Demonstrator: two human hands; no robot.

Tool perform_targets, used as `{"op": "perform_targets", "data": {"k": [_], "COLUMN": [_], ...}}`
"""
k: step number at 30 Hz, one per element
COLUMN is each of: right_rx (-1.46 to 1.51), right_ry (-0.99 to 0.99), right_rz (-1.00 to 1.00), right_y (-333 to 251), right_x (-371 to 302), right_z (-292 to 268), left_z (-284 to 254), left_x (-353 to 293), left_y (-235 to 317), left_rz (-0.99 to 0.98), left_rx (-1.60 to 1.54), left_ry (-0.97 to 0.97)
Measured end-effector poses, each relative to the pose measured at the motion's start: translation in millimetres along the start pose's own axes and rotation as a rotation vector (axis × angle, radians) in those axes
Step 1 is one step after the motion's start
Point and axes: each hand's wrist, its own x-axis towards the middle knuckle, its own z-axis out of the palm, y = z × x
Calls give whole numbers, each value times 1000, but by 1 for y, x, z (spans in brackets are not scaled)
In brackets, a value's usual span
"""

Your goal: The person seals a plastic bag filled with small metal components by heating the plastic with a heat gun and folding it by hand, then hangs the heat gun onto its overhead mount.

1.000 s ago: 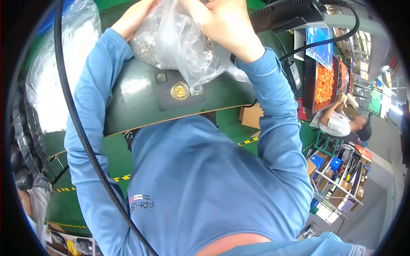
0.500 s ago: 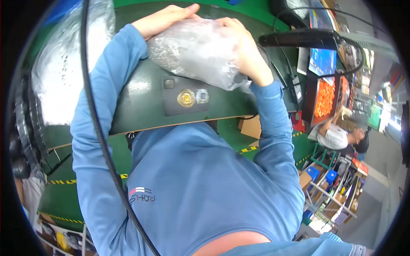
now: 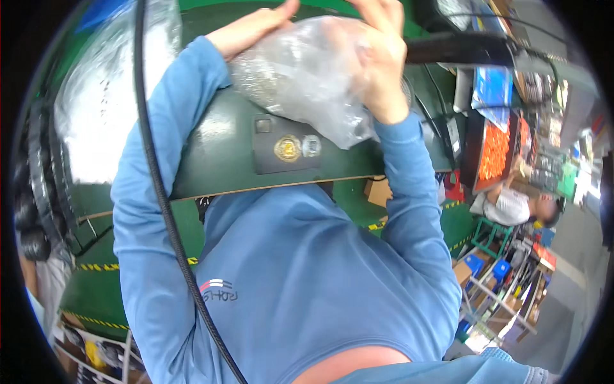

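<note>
A crumpled clear plastic bag lies over the far middle of the dark green table, between my two hands. My left hand rests along its left side with the thumb stretched out; the other fingers pass behind the bag, partly hidden. At the bag's right side, my right hand grips the plastic, some fingers raised and pinkish fingertips showing blurred through the film. What the bag contains is hard to make out. Nearer to me lies a dark flat square bearing a round gold emblem and a silver one.
A large clear plastic bag covers the table's left end. A black cable hangs across the view. To the right are a black arm-like bar, a tray of orange pieces and a seated person.
My right hand has lifted its fingers and turned upward at the bag's right side. The bag's lower right corner hangs slightly lower. The whole view has shifted a little.
</note>
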Motion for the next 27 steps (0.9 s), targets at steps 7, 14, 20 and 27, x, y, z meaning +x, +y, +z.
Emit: {"op": "perform_targets", "data": {"k": [7, 14, 20, 27], "right_rx": [155, 52, 119, -152], "right_ry": [112, 65, 154, 16], "right_rz": [19, -12, 3, 314], "right_y": [13, 11, 9, -16], "right_x": [-6, -6, -4, 14], "right_z": [1, -9, -13, -15], "left_z": [-3, 0, -1, 4], "left_x": [3, 5, 7, 9], "left_y": [-3, -1, 1, 8], "left_rz": [-69, -75, -83, -25], "left_rx": [-120, -141, -251, -274], "left_ry": [32, 34, -84, -68]}}
